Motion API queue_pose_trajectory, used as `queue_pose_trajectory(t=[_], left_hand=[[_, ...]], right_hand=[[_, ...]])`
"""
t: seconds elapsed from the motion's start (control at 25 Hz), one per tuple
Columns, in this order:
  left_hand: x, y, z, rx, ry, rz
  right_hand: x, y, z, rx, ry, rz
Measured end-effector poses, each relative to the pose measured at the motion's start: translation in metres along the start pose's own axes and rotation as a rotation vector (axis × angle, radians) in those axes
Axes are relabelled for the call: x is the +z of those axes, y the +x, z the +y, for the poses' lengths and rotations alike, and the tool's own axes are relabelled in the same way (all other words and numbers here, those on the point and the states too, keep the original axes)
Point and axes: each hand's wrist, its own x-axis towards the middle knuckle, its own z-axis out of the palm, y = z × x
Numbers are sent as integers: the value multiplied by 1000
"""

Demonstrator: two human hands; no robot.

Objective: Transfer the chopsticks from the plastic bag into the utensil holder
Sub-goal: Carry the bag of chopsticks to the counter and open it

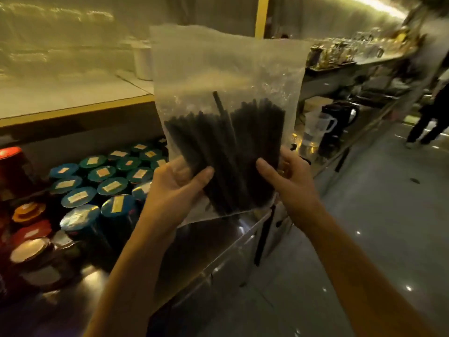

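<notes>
Clear plastic bag [226, 69] of black chopsticks [226, 147] gripped by both hands' fingers [204, 175]; teal-lidded jars [97, 181] left.

A warm yellowish light is glowing along a strip [379, 6] at the upper right of the frame. A pale counter [73, 93] with a yellow edge is running across the upper left, under a shiny wall [60, 32]. A steel worktop [218, 239] is stretching through the centre toward the right, and a grey glossy floor [376, 203] is filling the lower right, catching small glints. A cluttered shelf [352, 57] is receding at upper right
</notes>
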Motion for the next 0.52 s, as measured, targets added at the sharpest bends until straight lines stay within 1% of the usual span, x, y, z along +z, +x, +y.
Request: queue_pose_trajectory(t=[0.12, 0.2, 0.4, 0.52], left_hand=[[66, -9, -20, -88, -18, -120], [120, -21, -30, -114, -30, -223], [296, -75, -55, -196, -172, -530], [387, -113, -60, -241, -183, -692]], right_hand=[[-68, -39, -2, 24, -21, 141], [-121, -71, -5, 44, -51, 234], [-277, -181, -28, 104, -170, 542], [-347, -245, -45, 126, -250, 722]])
